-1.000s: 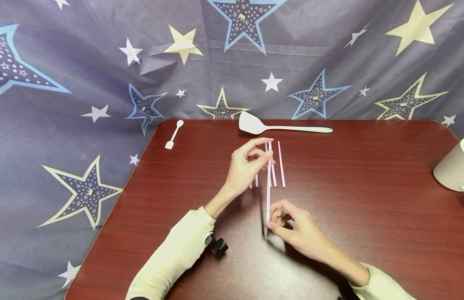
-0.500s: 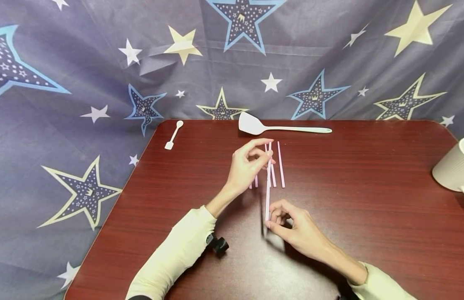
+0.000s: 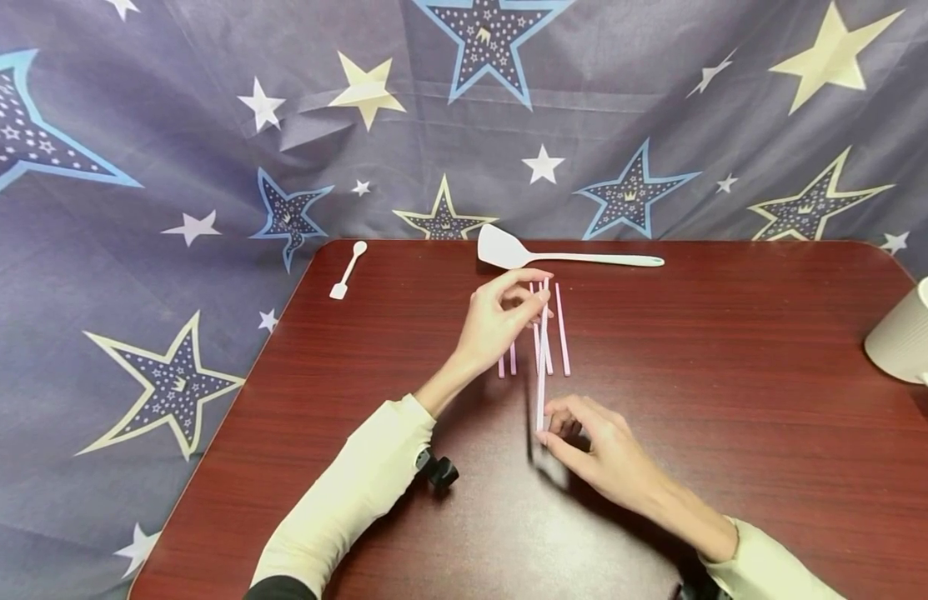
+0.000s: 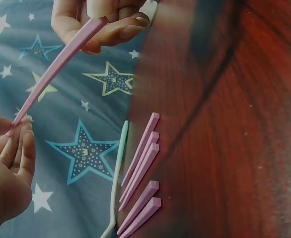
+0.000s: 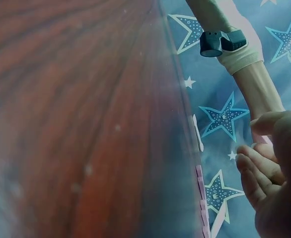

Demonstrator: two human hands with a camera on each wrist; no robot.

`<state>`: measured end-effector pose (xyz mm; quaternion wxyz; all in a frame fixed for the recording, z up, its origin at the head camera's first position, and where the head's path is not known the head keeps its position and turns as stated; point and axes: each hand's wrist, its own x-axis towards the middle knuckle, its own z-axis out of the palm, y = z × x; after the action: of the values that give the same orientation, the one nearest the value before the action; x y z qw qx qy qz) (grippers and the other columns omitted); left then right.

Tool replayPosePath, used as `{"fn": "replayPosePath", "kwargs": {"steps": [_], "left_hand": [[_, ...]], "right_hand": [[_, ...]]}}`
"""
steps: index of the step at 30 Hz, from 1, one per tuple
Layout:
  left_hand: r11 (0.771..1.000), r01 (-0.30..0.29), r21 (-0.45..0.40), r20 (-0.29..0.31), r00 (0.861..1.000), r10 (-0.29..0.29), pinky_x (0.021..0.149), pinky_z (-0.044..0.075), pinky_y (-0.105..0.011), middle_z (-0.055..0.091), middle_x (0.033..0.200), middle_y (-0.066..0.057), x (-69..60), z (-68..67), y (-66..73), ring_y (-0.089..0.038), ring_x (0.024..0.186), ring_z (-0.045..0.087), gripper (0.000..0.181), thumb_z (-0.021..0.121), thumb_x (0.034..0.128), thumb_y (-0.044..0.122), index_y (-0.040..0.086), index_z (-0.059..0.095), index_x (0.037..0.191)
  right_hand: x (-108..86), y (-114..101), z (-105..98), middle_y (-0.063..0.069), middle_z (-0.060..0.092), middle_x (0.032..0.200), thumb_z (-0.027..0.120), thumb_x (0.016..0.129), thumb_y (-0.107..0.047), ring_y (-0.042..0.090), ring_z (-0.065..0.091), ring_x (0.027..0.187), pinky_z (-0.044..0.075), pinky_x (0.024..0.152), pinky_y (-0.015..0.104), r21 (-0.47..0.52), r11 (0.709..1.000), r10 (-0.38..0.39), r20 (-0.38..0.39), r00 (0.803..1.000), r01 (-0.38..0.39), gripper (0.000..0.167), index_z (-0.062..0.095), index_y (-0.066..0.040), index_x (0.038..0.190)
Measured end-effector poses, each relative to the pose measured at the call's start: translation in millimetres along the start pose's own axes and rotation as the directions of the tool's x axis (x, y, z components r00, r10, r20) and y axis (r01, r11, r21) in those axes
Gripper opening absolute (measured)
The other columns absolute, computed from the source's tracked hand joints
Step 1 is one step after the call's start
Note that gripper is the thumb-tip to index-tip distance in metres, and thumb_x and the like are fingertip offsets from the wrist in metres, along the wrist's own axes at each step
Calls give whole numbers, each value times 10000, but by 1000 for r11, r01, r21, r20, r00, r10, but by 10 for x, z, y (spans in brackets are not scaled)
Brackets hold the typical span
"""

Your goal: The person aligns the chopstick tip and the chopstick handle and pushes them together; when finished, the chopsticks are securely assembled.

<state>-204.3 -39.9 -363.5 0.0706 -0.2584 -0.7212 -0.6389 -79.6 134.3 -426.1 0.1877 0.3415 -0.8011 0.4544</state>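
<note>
A pink chopstick (image 3: 543,358) is held above the table, its length running away from me. My left hand (image 3: 489,329) pinches its far, thinner end between thumb and fingers. At the near, thicker end, my right hand (image 3: 606,454) has thumb and fingertips closed on it. Several more pink chopsticks (image 3: 563,333) lie roughly side by side under and beside my left hand, which partly covers them. The left wrist view shows the held chopstick (image 4: 55,70) stretched between both hands, with the lying chopsticks (image 4: 139,148) below. In the right wrist view the held chopstick is mostly hidden by my fingers.
A white spatula (image 3: 501,248) with a pale green handle lies along the table's back edge. At the back left is a small white double-ended spoon-like tool (image 3: 348,271). A ribbed, pale mug (image 3: 906,337) rests at the right. Behind the table hangs a star-patterned cloth (image 3: 629,92).
Both hands have shifted slightly away from me and to the right, carrying the chopstick between them. The lying chopsticks have stayed in place.
</note>
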Motion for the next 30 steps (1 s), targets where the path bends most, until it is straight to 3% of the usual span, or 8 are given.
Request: {"fn": "replayPosePath", "kwargs": {"steps": [5,8,11,23,27,30], "left_hand": [[998,-3,66,-11,1000,4,706,505,-238,733,855,-109,86,30,-12,-235,759,664,245,712,965,62,8,729,1203],[997,-4,82,-24,1000,6,734,505,-217,737,889,-98,137,48,-18,-82,761,631,242,715,956,53,1,737,1192],[997,-4,72,-33,999,7,732,508,-221,731,888,-105,186,63,-25,-42,749,612,251,711,953,42,-13,728,1198],[999,3,38,-48,999,-1,724,517,-223,727,872,-107,274,135,-72,-64,737,628,255,709,950,42,-5,713,1200],[999,6,37,-45,999,-4,682,492,-224,714,843,-101,305,140,-105,-218,732,649,234,702,954,47,-9,726,1180],[999,6,36,-23,1000,-5,685,518,-285,703,858,-166,353,144,-139,-350,761,648,231,675,968,41,-26,724,1183]], "right_hand": [[21,42,-49,-10,665,885,732,979,-203,134,655,785,571,721,219,-53,996,-75,-33,997,73,216,679,-32,1100],[49,57,-99,-7,656,883,620,1050,-362,144,658,798,560,738,196,-109,988,-115,-52,992,109,338,692,-33,1077],[73,80,-155,-15,657,887,554,1070,-416,139,641,807,546,741,211,-184,973,-151,-62,987,138,402,704,-44,1041],[87,131,-255,-43,651,885,530,1084,-411,117,599,802,499,713,269,-278,947,-186,-60,981,163,362,703,-104,1004],[86,155,-276,-34,655,881,522,1088,-408,127,600,805,502,718,281,-287,944,-185,-50,981,163,381,702,-90,982],[89,194,-301,-28,645,865,515,1091,-402,140,596,794,500,706,289,-303,938,-191,-44,981,170,395,698,-74,970]]}}
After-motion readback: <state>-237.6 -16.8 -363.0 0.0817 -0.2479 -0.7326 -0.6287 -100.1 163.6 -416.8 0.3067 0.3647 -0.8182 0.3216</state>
